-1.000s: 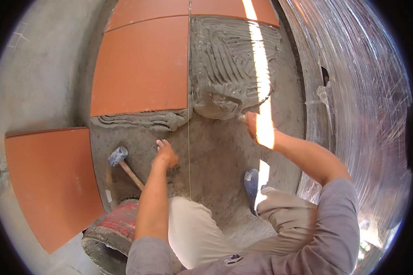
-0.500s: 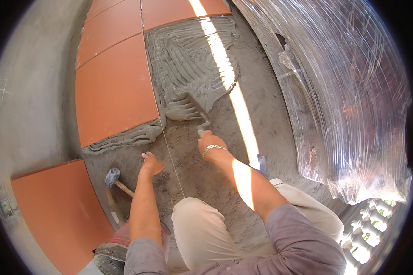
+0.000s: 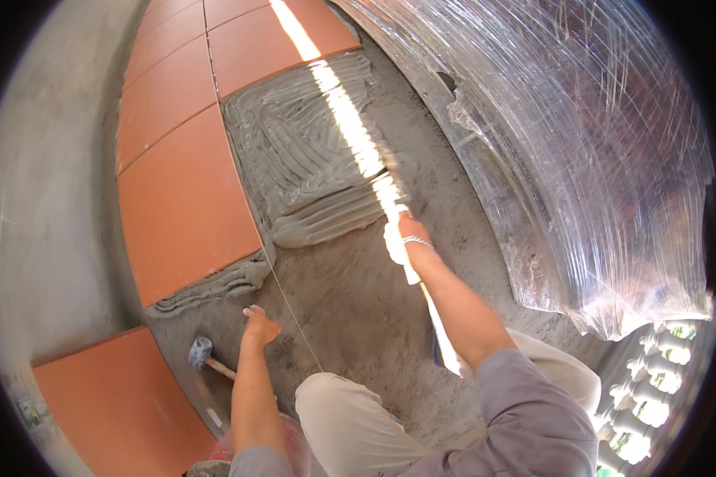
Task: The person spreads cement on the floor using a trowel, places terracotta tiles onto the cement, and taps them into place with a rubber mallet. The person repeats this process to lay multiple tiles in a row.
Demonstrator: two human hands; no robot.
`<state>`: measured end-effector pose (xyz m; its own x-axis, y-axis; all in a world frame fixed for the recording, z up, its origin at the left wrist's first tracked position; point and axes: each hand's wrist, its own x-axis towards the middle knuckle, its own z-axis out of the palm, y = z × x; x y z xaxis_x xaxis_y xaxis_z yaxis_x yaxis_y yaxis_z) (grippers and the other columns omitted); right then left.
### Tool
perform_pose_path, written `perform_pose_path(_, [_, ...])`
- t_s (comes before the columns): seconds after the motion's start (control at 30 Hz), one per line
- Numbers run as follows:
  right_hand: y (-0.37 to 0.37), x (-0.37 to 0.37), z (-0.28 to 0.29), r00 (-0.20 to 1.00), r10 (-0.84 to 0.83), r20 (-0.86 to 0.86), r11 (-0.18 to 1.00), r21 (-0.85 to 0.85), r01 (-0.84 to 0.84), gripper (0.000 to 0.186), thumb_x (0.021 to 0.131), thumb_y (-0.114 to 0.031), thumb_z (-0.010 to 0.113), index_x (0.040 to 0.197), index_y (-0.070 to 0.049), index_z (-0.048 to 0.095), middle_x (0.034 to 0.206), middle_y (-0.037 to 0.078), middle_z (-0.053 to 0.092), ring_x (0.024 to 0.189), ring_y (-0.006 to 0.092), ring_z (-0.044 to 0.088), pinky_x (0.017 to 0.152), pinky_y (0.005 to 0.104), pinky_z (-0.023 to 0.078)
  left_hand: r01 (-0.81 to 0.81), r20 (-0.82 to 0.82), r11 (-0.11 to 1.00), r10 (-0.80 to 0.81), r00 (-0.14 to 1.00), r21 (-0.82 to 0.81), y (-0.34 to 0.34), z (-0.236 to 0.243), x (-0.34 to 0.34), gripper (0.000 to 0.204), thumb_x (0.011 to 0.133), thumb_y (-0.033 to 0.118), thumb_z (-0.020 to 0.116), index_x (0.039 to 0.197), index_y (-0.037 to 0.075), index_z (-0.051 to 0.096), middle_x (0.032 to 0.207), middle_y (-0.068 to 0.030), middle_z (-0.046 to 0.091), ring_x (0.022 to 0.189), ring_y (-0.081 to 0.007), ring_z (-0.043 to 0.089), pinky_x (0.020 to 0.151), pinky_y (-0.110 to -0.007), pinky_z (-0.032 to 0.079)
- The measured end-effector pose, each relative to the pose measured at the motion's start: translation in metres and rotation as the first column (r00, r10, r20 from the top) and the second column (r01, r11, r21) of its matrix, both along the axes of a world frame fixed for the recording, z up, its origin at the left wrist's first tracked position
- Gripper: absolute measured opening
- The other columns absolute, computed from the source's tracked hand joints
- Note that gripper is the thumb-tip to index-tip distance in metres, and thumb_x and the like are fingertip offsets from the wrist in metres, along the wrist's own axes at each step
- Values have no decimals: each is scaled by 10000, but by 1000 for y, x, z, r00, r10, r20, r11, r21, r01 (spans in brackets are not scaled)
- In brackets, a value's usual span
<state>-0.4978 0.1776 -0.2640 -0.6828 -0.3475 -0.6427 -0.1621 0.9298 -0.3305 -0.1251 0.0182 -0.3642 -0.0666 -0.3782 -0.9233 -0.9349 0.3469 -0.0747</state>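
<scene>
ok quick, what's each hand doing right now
Left hand: loosely open, nothing visible in it, above the bare floor.
Right hand: closed, apparently on a trowel blurred by motion and sunlight.

Hands, two; trowel (blurred), one; mortar patches, two; laid tiles, at least five; loose tile, one visible; mallet, one; string, one; bucket, one; bracelet, one.

Bare floor lies open between the left hand and right hand, crossed by a thin string. A hammer and a bucket crowd the left forearm; plastic wrapping walls off the right side.
</scene>
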Motion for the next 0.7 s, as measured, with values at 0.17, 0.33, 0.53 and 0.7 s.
perform_pose_path(0.17, [-48,0,-8,911,-239,337,964,-30,264,572,1019,-399,281,1309,26,532,1327,260,567,1212,387,567,1028,452,437,150,60,985,-155,986,83,-1,43,-18,889,994,501,373,1523,-77,-46,1571,-363,-1,1477,-445,128,1193,-396,219])
perform_pose_path(0.33, [-40,-62,-10,980,130,-151,986,125,-112,327,958,-146,484,1211,24,601,1217,258,638,1145,377,625,952,454,512,10,-52,1000,-9,999,13,3,37,-11,959,901,341,566,1514,-104,-23,1579,-349,16,1481,-413,153,1183,-389,243])
perform_pose_path(0.53, [-61,-84,9,984,19,-180,999,34,-13,380,979,-196,439,1258,44,533,1186,306,632,1126,419,622,947,478,505,-210,-124,977,214,969,42,0,36,-3,1028,867,288,649,1532,-51,-58,1601,-292,-76,1485,-401,144,1179,-417,271])
perform_pose_path(0.7, [-87,-55,7,947,290,-136,956,-3,-293,355,929,-123,511,1239,46,545,1182,293,639,1128,402,628,946,462,508,-282,-137,958,287,948,59,-1,36,-1,1023,839,232,651,1539,-39,-44,1605,-268,-117,1482,-400,161,1165,-413,297])
